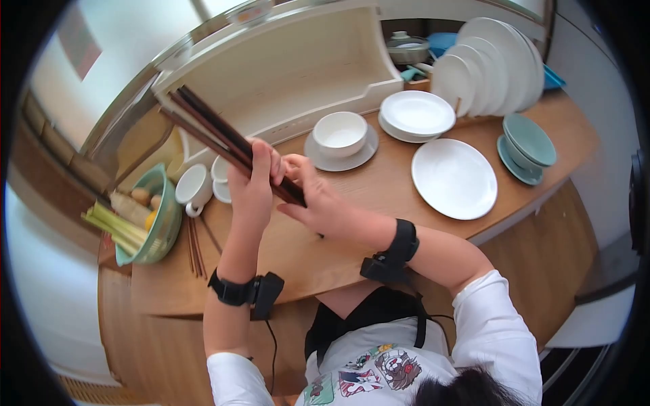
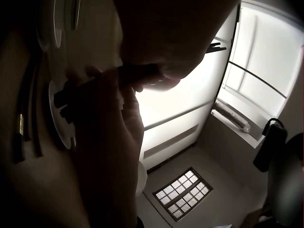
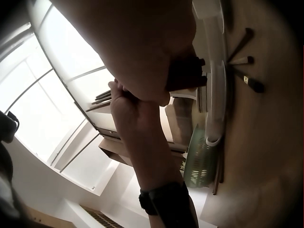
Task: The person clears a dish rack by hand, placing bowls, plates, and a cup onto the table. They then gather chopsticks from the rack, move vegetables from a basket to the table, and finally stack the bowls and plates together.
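Both hands hold a bundle of dark brown chopsticks (image 1: 223, 139) at a slant above the table. My left hand (image 1: 253, 186) grips the bundle around its middle, with the long ends rising up and to the left. Close beside it, my right hand (image 1: 317, 201) curls its fingers round the lower end. In the right wrist view the blunt ends of the chopsticks (image 3: 187, 80) stick out past the near hand. Backlight makes the hands dark in both wrist views. More chopsticks (image 1: 196, 250) lie on the table, left of the forearms, near a white cup (image 1: 193, 184).
A green basket (image 1: 170, 223) with vegetables stands at left. Behind the hands is an open white cabinet (image 1: 284, 74). A white bowl (image 1: 340, 134) on a plate, white plates (image 1: 453, 179), green bowls (image 1: 530, 142) and a row of upright plates (image 1: 497, 61) extend to the right.
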A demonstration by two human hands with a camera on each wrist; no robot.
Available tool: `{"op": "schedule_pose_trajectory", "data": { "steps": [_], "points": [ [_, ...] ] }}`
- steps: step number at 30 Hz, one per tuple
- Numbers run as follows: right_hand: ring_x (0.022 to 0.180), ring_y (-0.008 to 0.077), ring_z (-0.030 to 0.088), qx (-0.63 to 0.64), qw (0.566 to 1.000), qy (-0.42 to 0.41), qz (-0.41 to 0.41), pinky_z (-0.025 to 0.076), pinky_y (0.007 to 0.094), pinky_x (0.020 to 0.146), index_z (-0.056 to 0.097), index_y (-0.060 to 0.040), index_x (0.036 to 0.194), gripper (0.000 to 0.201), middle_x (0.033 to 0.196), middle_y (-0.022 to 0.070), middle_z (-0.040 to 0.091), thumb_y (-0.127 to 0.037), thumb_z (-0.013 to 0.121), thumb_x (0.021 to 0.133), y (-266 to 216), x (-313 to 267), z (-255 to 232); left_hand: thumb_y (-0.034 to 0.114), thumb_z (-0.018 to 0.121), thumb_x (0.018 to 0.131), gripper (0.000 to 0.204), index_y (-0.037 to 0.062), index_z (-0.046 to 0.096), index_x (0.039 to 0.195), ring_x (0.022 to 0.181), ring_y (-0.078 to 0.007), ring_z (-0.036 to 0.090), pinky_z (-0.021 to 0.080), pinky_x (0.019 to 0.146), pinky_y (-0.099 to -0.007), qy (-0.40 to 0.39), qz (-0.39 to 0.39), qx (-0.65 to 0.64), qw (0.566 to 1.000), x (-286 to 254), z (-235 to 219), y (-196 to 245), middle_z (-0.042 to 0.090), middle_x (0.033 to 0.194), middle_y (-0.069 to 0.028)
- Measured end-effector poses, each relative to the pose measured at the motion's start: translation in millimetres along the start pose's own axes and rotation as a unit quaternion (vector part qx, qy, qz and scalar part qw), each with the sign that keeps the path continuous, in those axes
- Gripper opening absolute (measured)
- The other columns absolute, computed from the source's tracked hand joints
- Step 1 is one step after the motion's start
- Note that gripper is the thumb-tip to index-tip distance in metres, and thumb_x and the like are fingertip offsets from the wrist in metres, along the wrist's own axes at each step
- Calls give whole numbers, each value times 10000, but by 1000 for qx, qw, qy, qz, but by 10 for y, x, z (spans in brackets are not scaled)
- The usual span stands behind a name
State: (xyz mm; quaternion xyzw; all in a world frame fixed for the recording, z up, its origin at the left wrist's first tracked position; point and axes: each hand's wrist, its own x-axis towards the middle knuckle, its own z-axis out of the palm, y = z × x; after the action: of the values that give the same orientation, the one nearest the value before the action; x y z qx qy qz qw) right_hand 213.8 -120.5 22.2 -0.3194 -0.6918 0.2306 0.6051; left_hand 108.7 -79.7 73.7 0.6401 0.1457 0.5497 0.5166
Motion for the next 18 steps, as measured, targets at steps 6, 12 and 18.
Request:
{"op": "schedule_pose_trajectory", "data": {
  "steps": [6, 12, 18],
  "points": [
    [838, 365, 549, -55, 992, 94, 63, 432, 379, 706, 237, -18, 1155, 530, 897, 235, 529, -20, 550, 728, 67, 59, -102, 250, 441, 886, 277, 66, 365, 694, 496, -70, 341, 312, 464, -216, 2, -14, 63, 998, 93, 309, -276, 355, 564, 14],
    [921, 326, 535, -61, 986, 101, 116, 431, 358, 773, 429, -17, 1043, 307, 942, 166, 556, -21, 507, 745, 500, 41, -171, 256, 584, 809, 220, 54, 529, 742, 592, -37, 427, 349, 521, -189, -18, -128, 173, 976, 77, 213, -653, 482, 642, 43],
    [734, 220, 509, -50, 970, 97, 215, 414, 317, 637, 454, -21, 913, 152, 785, 105, 523, -31, 494, 767, 482, 79, -220, 27, 570, 711, 476, 15, 428, 1165, 1181, -203, 335, 240, 980, -322, -235, -145, 283, 919, 102, -253, -356, 422, 1210, -102]
  ]
}}
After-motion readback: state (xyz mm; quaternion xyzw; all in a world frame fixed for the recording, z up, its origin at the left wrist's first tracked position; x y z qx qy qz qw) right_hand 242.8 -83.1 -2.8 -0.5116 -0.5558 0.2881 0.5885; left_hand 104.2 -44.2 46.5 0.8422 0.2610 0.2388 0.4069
